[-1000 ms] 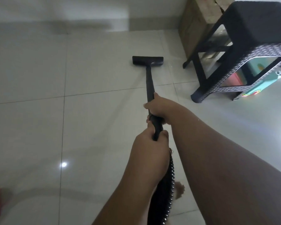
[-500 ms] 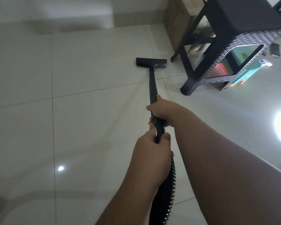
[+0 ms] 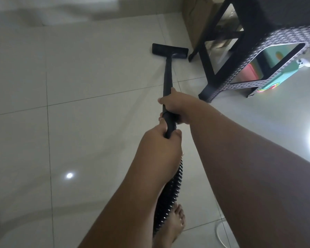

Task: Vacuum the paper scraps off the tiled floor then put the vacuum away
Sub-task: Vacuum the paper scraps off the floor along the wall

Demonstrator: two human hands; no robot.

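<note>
**Change.** Over the last second the view swings toward the far right corner of the floor (image 3: 97,122). The stool (image 3: 276,11) now fills the upper right, with the box (image 3: 195,24) behind it at the floor's far edge. The wand (image 3: 167,76) still points at that far edge. The nozzle (image 3: 170,49) lies flat on the tiles, its right end now just beside the stool's far leg, where a clear gap showed before. The grip is unchanged: the right hand (image 3: 177,108) is wrapped round the wand, and the left hand (image 3: 161,147) is clenched round its near end, just above the hose (image 3: 170,194).

**Meaning.** The sweep is judged to be working toward the stool and the box corner. No paper scraps show on any tile in view, so this stretch appears clean. Scraps under the stool cannot be ruled out. Putting the vacuum away is not yet begun.

**Count, largest first.**
- Floor: one, tiled.
- Stool: one.
- Box: one, partly cut off.
- Hose: one, ribbed, running down past the left forearm.
- Wand: one.
- Hands: two, both grasping the wand.
- Coloured item (image 3: 276,76) under the stool: one, kind unclear.
- Foot (image 3: 176,221): one, bare, at the floor's near edge.
- Nozzle: one.
- Cable (image 3: 219,235): one, white, near right.
- White gadget (image 3: 304,63): one, beyond the stool.
- Paper scraps: none visible.
</note>
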